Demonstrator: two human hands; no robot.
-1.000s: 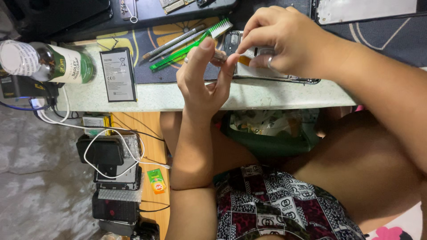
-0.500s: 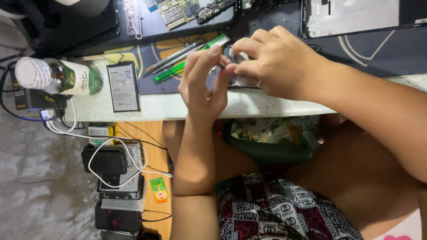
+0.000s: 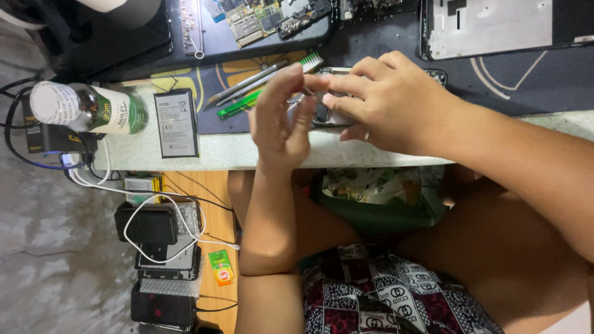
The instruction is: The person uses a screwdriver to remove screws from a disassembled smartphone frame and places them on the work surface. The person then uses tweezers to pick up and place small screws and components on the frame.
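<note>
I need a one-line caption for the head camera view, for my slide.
Two bare hands, left hand and right hand, work on an opened phone at the table edge, beside a green toothbrush.

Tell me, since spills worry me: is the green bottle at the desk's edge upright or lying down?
Lying down. The green bottle rests on its side on the desk, white cap pointing left, beside the phone battery.

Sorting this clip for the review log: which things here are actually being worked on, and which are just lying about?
In hand:
left hand and right hand, meeting over the opened phone at the bench edge.

Lying about:
flat battery
green brush
bottle
circuit board
phone frame
chargers and cables below the bench.
</note>
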